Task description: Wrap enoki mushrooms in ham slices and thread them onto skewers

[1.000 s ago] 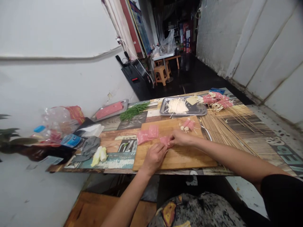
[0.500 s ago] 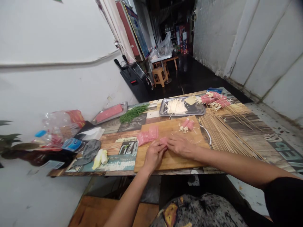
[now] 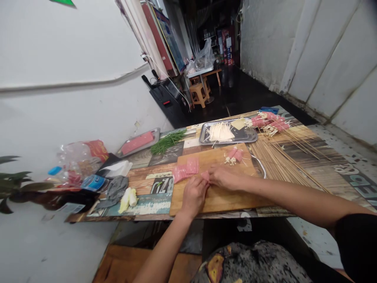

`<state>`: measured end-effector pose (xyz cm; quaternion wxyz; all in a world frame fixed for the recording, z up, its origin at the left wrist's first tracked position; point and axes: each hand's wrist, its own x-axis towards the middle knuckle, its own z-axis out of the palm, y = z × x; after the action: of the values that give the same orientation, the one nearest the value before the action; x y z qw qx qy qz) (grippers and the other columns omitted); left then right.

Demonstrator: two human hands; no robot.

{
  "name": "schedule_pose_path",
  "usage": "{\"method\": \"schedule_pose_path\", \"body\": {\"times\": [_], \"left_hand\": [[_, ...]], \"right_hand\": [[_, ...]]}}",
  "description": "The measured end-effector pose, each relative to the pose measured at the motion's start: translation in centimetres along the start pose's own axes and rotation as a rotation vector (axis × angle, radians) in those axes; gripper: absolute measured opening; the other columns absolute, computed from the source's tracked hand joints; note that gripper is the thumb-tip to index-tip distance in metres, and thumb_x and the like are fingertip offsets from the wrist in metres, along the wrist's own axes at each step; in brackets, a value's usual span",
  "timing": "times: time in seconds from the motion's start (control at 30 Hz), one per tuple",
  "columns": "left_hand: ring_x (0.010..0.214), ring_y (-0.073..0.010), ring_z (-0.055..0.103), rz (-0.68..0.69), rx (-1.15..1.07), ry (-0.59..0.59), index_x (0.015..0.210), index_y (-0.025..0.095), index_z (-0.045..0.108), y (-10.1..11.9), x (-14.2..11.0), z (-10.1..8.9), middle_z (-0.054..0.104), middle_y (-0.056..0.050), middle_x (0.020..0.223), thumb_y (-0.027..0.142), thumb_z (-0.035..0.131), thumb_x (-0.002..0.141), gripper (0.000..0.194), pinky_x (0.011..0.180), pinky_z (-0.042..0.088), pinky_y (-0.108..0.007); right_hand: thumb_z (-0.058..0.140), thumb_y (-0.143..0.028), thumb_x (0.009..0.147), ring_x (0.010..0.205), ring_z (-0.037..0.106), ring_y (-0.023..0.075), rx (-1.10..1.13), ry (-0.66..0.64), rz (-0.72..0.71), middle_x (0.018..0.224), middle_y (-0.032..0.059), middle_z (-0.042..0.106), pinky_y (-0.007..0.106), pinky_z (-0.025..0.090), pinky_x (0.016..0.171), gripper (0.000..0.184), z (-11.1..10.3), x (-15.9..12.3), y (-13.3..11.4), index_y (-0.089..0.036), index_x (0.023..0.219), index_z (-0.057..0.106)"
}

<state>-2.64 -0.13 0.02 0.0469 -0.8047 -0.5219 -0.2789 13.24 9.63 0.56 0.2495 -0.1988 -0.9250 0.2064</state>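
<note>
On the wooden cutting board (image 3: 232, 198), my left hand (image 3: 194, 193) and my right hand (image 3: 223, 177) meet at a thin pink meat slice (image 3: 205, 175). The fingers of both are closed on it, pinching from either side and hiding most of it. Left of them lie overlapping meat slices (image 3: 186, 169). Small meat rolls (image 3: 234, 154) with enoki ends poking out sit at the board's far right. Behind the board, a metal tray (image 3: 247, 136) carries a pile of enoki mushrooms (image 3: 220, 132).
Bamboo skewers (image 3: 277, 163) fan out right of the board, below skewered meat rolls (image 3: 272, 124). Green chives (image 3: 167, 142) and a tray of meat (image 3: 138, 142) are at the back left. A grey cloth (image 3: 116, 189), cabbage pieces (image 3: 129, 199) and a dark bottle (image 3: 63, 198) occupy the left end.
The view has shifted slightly. Both hands stay at the same meat slice, the right fingers drawn in more tightly around it.
</note>
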Motion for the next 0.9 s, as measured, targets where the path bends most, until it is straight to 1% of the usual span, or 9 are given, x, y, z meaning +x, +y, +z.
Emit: {"method": "schedule_pose_path", "body": {"times": [0.03, 0.1, 0.2, 0.37, 0.47, 0.57, 0.63, 0.77, 0.9], "left_hand": [[0.082, -0.0187, 0.06, -0.03, -0.025, -0.019, 0.093, 0.016, 0.069, 0.0, 0.2, -0.2, 0.067, -0.009, 0.088, 0.023, 0.05, 0.093, 0.02, 0.074, 0.048, -0.032], [0.077, -0.0174, 0.059, -0.083, -0.061, -0.072, 0.086, 0.017, 0.069, -0.2, 0.7, -0.5, 0.066, -0.007, 0.082, 0.024, 0.053, 0.092, 0.019, 0.071, 0.046, -0.03], [0.069, -0.0151, 0.057, -0.103, -0.119, -0.186, 0.076, 0.017, 0.069, -0.9, 1.6, -0.8, 0.063, -0.004, 0.071, 0.025, 0.057, 0.089, 0.02, 0.064, 0.042, -0.025], [0.064, -0.0139, 0.058, -0.117, -0.257, -0.333, 0.075, 0.016, 0.07, -1.7, 2.7, -1.3, 0.065, -0.003, 0.069, 0.017, 0.055, 0.088, 0.02, 0.062, 0.042, -0.023], [0.068, -0.0143, 0.06, -0.204, -0.302, -0.388, 0.075, 0.016, 0.071, -1.7, 2.8, -1.5, 0.067, -0.003, 0.071, 0.015, 0.055, 0.086, 0.02, 0.066, 0.044, -0.023], [0.077, -0.0158, 0.063, -0.297, -0.351, -0.377, 0.087, 0.019, 0.073, -1.5, 2.5, -1.6, 0.071, -0.003, 0.084, 0.016, 0.057, 0.085, 0.016, 0.071, 0.046, -0.024], [0.079, -0.0178, 0.063, -0.325, -0.261, -0.341, 0.09, 0.02, 0.072, -1.1, 2.2, -1.6, 0.072, -0.003, 0.085, 0.02, 0.059, 0.085, 0.014, 0.073, 0.046, -0.027], [0.089, -0.024, 0.06, -0.251, 0.092, -0.204, 0.1, 0.018, 0.069, 0.1, 1.7, -1.6, 0.07, -0.008, 0.092, 0.022, 0.065, 0.082, 0.018, 0.079, 0.041, -0.035], [0.083, -0.0213, 0.06, -0.175, 0.128, -0.177, 0.094, 0.018, 0.068, 0.6, 1.4, -1.1, 0.071, -0.006, 0.087, 0.02, 0.06, 0.087, 0.011, 0.077, 0.038, -0.034]], "right_hand": [[0.055, -0.018, 0.087, 0.065, 0.047, 0.0133, -0.004, -0.027, -0.01, 0.066, 0.0048, 0.062, 0.028, 0.033, 0.064, 0.032, -0.4, 0.2, 0.1, -0.015, 0.056, 0.062], [0.059, -0.019, 0.084, 0.063, 0.049, 0.0134, -0.048, -0.169, -0.044, 0.067, 0.0049, 0.063, 0.028, 0.033, 0.061, 0.026, -1.4, 0.6, 0.1, -0.015, 0.058, 0.065], [0.06, -0.019, 0.082, 0.056, 0.049, 0.0133, -0.071, -0.31, 0.012, 0.062, 0.0027, 0.063, 0.028, 0.033, 0.058, 0.019, -2.3, 1.0, -0.3, -0.018, 0.065, 0.07], [0.052, -0.014, 0.088, 0.077, 0.056, 0.02, -0.312, -0.206, -0.047, 0.082, 0.0089, 0.068, 0.031, 0.037, 0.07, 0.021, -1.8, 0.5, -2.1, -0.016, 0.082, 0.072], [0.048, -0.014, 0.09, 0.079, 0.054, 0.0187, -0.323, -0.276, -0.079, 0.087, 0.0098, 0.067, 0.03, 0.036, 0.072, 0.022, -1.6, 0.3, -2.3, -0.014, 0.088, 0.07], [0.047, -0.019, 0.093, 0.072, 0.051, 0.0148, -0.206, -0.347, -0.042, 0.086, 0.0088, 0.067, 0.027, 0.035, 0.065, 0.025, -2.1, 0.8, -1.7, -0.011, 0.088, 0.07], [0.05, -0.022, 0.091, 0.067, 0.049, 0.0129, -0.134, -0.383, 0.0, 0.082, 0.0068, 0.067, 0.026, 0.033, 0.062, 0.024, -2.5, 1.4, -1.3, -0.012, 0.085, 0.071], [0.057, -0.017, 0.083, 0.055, 0.042, 0.0098, -0.061, -0.48, 0.063, 0.067, 0.0027, 0.064, 0.024, 0.029, 0.056, 0.019, -2.8, 2.5, -0.6, -0.01, 0.078, 0.073], [0.058, -0.016, 0.081, 0.052, 0.036, 0.0076, 0.005, -0.492, 0.081, 0.057, 0.0002, 0.059, 0.024, 0.024, 0.052, 0.019, -2.7, 2.9, -0.1, -0.006, 0.08, 0.074]]}}
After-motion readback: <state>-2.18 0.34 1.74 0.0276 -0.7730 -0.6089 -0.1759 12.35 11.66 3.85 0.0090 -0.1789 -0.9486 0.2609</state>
